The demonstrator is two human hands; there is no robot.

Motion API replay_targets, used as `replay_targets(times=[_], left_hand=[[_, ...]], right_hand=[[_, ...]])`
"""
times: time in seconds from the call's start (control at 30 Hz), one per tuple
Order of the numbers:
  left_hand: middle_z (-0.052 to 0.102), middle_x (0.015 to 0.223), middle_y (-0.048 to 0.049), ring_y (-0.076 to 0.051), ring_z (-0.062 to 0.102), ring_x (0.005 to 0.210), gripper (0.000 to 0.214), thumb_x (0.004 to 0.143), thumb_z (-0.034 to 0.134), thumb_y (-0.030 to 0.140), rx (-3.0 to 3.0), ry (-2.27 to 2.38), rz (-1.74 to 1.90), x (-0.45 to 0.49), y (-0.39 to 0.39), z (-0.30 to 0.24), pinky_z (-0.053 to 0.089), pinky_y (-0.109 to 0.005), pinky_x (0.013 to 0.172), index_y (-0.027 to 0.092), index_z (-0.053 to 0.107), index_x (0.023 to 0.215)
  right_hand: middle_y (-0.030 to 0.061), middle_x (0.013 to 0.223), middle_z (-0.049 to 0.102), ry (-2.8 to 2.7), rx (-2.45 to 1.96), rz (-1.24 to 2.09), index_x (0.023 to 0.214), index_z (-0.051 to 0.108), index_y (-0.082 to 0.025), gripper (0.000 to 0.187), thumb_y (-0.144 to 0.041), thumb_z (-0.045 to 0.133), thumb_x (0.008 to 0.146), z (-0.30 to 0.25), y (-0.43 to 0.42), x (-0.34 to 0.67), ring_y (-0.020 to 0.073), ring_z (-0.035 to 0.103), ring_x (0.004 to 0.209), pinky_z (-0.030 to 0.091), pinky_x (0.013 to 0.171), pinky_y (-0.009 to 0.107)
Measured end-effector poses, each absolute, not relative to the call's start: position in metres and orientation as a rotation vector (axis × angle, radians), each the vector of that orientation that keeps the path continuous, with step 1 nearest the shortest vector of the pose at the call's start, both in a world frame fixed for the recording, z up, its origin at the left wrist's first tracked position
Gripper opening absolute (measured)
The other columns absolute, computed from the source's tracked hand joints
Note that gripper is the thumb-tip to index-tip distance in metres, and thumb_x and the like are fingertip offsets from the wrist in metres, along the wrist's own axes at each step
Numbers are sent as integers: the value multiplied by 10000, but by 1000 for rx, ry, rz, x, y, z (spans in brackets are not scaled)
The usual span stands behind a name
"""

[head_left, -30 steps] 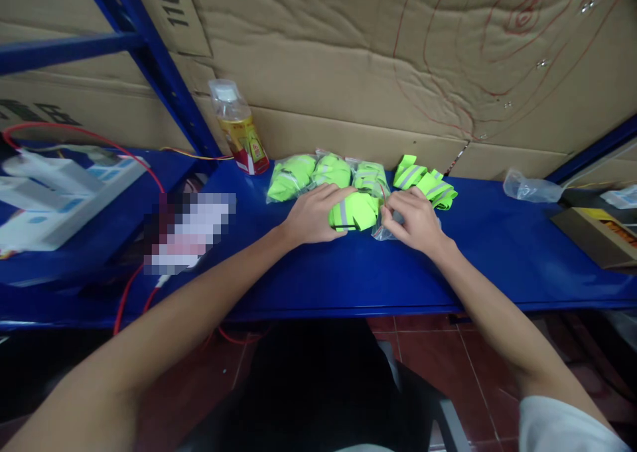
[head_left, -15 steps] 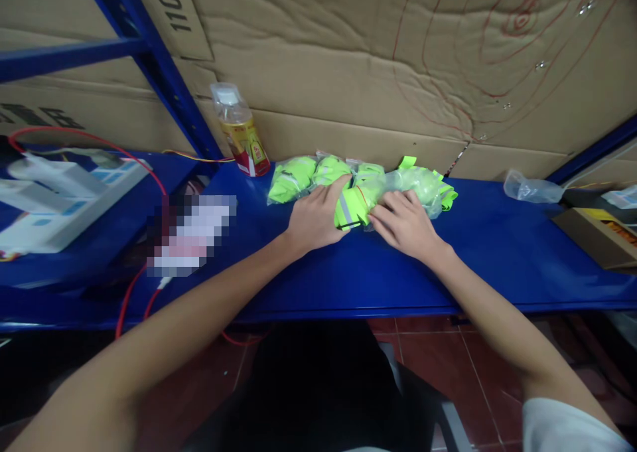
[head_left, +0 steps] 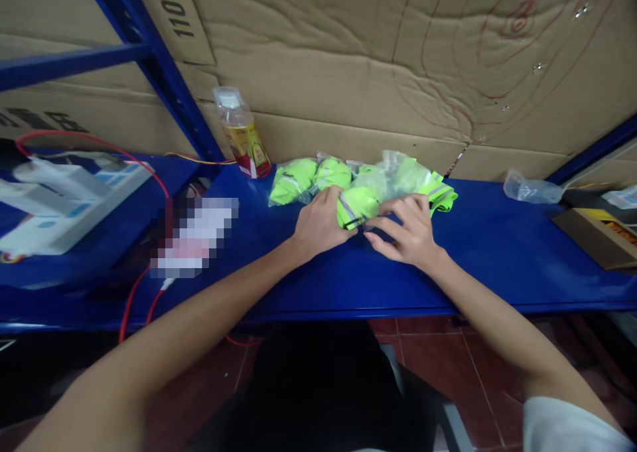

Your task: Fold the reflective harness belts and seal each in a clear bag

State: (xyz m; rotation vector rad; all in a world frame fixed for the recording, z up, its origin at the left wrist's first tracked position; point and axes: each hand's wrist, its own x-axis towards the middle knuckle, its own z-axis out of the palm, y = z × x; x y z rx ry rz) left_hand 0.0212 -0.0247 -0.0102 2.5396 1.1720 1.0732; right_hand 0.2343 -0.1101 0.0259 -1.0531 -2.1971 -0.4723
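Observation:
My left hand (head_left: pixel 324 223) is wrapped round the left side of a folded neon-yellow reflective vest (head_left: pixel 354 208) with grey stripes and a black edge. A clear plastic bag (head_left: pixel 393 176) lies over much of this bundle, its loose end sticking up behind. At the bundle's right side, my right hand (head_left: pixel 405 229) has curled fingers on the bag's near edge, the thumb a little lower; the exact contact is partly hidden. Two bagged yellow bundles, one at left (head_left: pixel 293 180) and one beside it (head_left: pixel 329 172), lie behind my left hand. Loose striped yellow fabric (head_left: pixel 441 193) shows past my right hand.
Everything lies on a blue shelf (head_left: pixel 497 259) backed by cardboard (head_left: pixel 318 87). A bottle (head_left: pixel 246 137) stands back left, near a power strip (head_left: pixel 74 213) with red cables and a blurred-out object (head_left: pixel 196 236). At right are a crumpled clear plastic piece (head_left: pixel 532 188) and an open carton (head_left: pixel 592 236).
The clear bag has spread up and left over the vest bundle, its loose end now standing higher. My right hand's fingers have opened wider from a tighter pinch. My left hand keeps its hold.

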Motion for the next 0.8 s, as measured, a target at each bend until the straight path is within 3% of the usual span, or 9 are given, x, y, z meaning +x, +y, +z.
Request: replay_targets(times=[0.1, 0.17, 0.27, 0.33, 0.43, 0.53, 0.63, 0.8], left_hand=[[718, 1185, -127, -357, 725, 1132, 706, 696, 923, 446, 2358, 1240, 1155, 20, -18, -10, 605, -480, 933, 221, 487, 1203], [716, 1127, -97, -334, 734, 1084, 704, 689, 926, 434, 2278, 1233, 1204, 21, -17, -12, 601, -463, 908, 233, 458, 1176], [718, 1086, -65, -310, 745, 1031, 712, 666, 932, 395, 2222, 1153, 1257, 24, -19, -14, 597, -433, 858, 250, 432, 1152], [721, 1096, -61, -305, 747, 1035, 716, 662, 937, 385, 2208, 1084, 1269, 28, -24, -15, 593, -422, 842, 260, 424, 1145], [729, 1101, -64, -306, 751, 1035, 708, 659, 946, 382, 2192, 1012, 1216, 35, -32, -13, 585, -410, 812, 265, 422, 1121], [733, 1047, -41, -290, 757, 966, 723, 633, 963, 380, 2113, 1001, 1172, 40, -38, -12, 579, -393, 762, 269, 417, 1093], [731, 1060, -39, -288, 760, 959, 761, 616, 979, 398, 1989, 1022, 1169, 43, -40, -17, 603, -409, 767, 266, 414, 1108], [710, 1253, -126, -321, 766, 1125, 899, 646, 1004, 449, 1930, 866, 1146, 45, -35, -36, 660, -491, 899, 240, 401, 1279]], right_hand=[[29, 613, 605, -2142, -1133, -231, 644, 669, -244, 515, -588, 636, 1025, 23, -111, 238, 180, 499, 593, 344, 651, 386], [12, 511, 549, -2010, -1307, 54, 587, 641, -232, 624, -642, 580, 1054, 19, -106, 240, 162, 493, 519, 356, 603, 366], [4, 551, 635, -1702, -1427, 513, 763, 735, -224, 608, -735, 559, 1041, 13, -95, 244, 157, 551, 501, 435, 583, 336], [22, 740, 754, -1541, -1309, 735, 1008, 766, -236, 577, -796, 630, 966, 10, -87, 244, 180, 640, 589, 501, 576, 328], [67, 1126, 812, -1418, -1071, 881, 1268, 719, -284, 710, -837, 760, 825, 7, -80, 234, 257, 769, 967, 646, 790, 382], [73, 1309, 781, -1331, -1015, 914, 1342, 686, -310, 757, -780, 847, 771, 3, -80, 218, 297, 739, 1221, 625, 1068, 451], [76, 1320, 787, -1261, -1034, 929, 1300, 706, -291, 718, -719, 896, 755, -3, -81, 208, 308, 744, 1225, 620, 1106, 468], [80, 1285, 812, -1309, -1069, 987, 1187, 774, -251, 593, -637, 927, 765, -12, -80, 212, 326, 753, 1218, 618, 1122, 488]])
